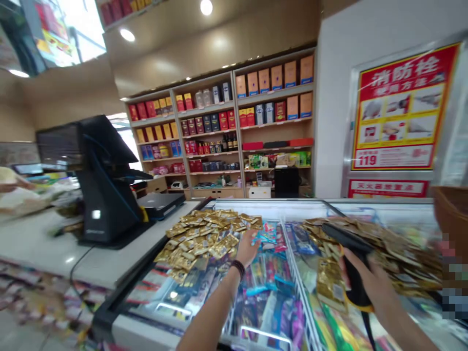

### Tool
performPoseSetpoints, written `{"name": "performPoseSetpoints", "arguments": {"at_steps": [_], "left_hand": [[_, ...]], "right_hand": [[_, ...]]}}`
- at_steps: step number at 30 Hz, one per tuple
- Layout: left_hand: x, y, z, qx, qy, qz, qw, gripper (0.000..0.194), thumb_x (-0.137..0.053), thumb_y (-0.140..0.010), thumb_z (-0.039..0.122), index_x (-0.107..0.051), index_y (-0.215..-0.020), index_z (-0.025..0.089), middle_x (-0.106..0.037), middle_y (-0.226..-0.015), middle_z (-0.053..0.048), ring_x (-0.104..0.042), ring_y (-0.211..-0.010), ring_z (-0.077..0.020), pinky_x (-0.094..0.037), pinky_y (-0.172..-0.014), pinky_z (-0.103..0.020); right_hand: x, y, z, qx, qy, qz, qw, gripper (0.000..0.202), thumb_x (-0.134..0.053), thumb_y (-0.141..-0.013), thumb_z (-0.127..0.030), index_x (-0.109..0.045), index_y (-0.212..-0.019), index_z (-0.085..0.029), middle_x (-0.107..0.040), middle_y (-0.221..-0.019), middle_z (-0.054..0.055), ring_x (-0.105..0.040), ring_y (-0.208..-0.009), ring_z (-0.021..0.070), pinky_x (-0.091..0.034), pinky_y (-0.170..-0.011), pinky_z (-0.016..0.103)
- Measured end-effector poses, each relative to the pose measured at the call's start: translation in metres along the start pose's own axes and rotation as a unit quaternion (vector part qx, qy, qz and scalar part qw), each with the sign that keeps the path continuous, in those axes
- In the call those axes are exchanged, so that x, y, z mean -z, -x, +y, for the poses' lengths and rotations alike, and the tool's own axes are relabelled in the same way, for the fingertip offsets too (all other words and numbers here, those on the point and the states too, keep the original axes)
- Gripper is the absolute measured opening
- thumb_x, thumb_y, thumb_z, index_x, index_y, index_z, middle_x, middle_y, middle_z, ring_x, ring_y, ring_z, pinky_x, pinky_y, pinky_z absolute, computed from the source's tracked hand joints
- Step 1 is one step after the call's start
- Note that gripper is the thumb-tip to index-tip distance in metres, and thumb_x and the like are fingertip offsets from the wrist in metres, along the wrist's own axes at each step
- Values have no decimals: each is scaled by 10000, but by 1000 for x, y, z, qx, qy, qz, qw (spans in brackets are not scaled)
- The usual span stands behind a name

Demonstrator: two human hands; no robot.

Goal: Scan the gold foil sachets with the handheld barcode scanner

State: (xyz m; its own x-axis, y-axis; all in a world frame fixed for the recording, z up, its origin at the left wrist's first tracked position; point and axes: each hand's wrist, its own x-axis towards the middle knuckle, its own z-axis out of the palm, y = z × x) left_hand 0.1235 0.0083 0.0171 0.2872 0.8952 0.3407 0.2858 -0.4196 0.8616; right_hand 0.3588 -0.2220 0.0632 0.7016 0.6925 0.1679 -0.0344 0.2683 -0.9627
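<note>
My left hand (247,247), with a dark beaded bracelet at its wrist, reaches over the chest freezer, its fingers closed at a small light-blue packet (266,235). Beside it on the left lies a heap of gold foil packets (204,236). My right hand (360,278) is wrapped round the handle of a black handheld scanner (356,275), whose head points up and to the left and whose cable hangs down. Under the scanner lies a larger gold packet (329,282). A pile of brown-gold packets (395,248) spreads behind and right of it.
A white wire divider (298,282) runs between freezer sections holding colourful packets. On the left, a counter (40,248) bears a black checkout terminal (104,195). Shelves of boxes (234,126) stand behind. A brown object (451,209) is at the right edge.
</note>
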Motion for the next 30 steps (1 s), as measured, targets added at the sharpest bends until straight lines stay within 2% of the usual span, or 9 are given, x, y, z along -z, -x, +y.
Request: {"name": "performPoseSetpoints", "arguments": {"at_steps": [4, 6, 8, 11, 14, 19, 23, 26, 30], "left_hand": [[72, 6, -9, 23, -204, 97, 974, 346, -660, -900, 153, -734, -1237, 191, -727, -1338, -143, -640, -1316, -292, -458, -1169, -461], [93, 14, -13, 65, -298, 121, 945, 362, -685, -916, 217, -730, -1275, 197, -696, -1404, -149, -570, -1398, -329, -408, -1204, -498], [103, 24, -17, 104, -362, 131, 917, 397, -732, -914, 339, -735, -1289, 209, -653, -1480, -156, -483, -1473, -385, -340, -1237, -562], [104, 35, -21, 123, -395, 116, 903, 445, -763, -898, 469, -747, -1267, 221, -636, -1508, -155, -405, -1525, -423, -242, -1267, -617], [98, 39, -21, 108, -389, 101, 910, 422, -789, -883, 472, -751, -1238, 247, -629, -1519, -134, -410, -1519, -412, -261, -1247, -622], [90, 35, -16, 33, -337, 71, 938, 394, -846, -849, 322, -752, -1223, 243, -722, -1371, -118, -575, -1364, -343, -419, -1167, -499], [83, 29, -22, 33, -231, 59, 971, 319, -773, -900, 206, -754, -1217, 226, -808, -1165, -95, -731, -1134, -285, -544, -1032, -392], [80, 27, -28, 18, -155, 49, 987, 297, -675, -935, 120, -774, -1182, 252, -825, -1176, -57, -755, -1140, -252, -569, -1029, -361], [79, 24, -34, 28, -80, 52, 995, 351, -624, -918, 39, -801, -1141, 244, -826, -1227, -52, -773, -1143, -231, -591, -1040, -358]], "right_hand": [[-50, 1, 5, -36, -19, -65, 997, 470, -877, -682, -642, -713, -821, -223, -652, -595, 0, -517, -421, 135, -422, -363, 273], [-74, 2, 8, -35, -13, -95, 995, 472, -871, -682, -661, -693, -763, -232, -635, -574, 1, -515, -418, 136, -420, -363, 276], [-96, 4, 13, -27, -9, -130, 991, 498, -869, -662, -690, -668, -718, -238, -619, -552, -3, -506, -405, 136, -420, -365, 282], [-121, 6, 26, -23, 2, -178, 984, 550, -860, -642, -740, -630, -678, -242, -608, -540, -11, -498, -388, 132, -418, -364, 287], [-131, 8, 43, -24, 10, -211, 977, 583, -849, -663, -765, -612, -658, -232, -590, -530, -22, -485, -373, 118, -401, -359, 274], [-122, 11, 55, -28, 7, -226, 974, 595, -860, -667, -770, -678, -758, -211, -630, -597, -17, -502, -386, 110, -395, -359, 263], [-114, 16, 47, -40, 30, -228, 972, 628, -856, -636, -807, -640, -703, -221, -623, -573, -15, -500, -381, 108, -406, -361, 264], [-112, 18, 43, -40, 71, -243, 967, 648, -817, -644, -847, -612, -660, -232, -597, -505, -12, -507, -378, 123, -413, -374, 273], [-112, 14, 52, -11, 109, -247, 963, 633, -756, -717, -850, -612, -678, -236, -622, -516, -5, -515, -373, 126, -401, -392, 279]]}}
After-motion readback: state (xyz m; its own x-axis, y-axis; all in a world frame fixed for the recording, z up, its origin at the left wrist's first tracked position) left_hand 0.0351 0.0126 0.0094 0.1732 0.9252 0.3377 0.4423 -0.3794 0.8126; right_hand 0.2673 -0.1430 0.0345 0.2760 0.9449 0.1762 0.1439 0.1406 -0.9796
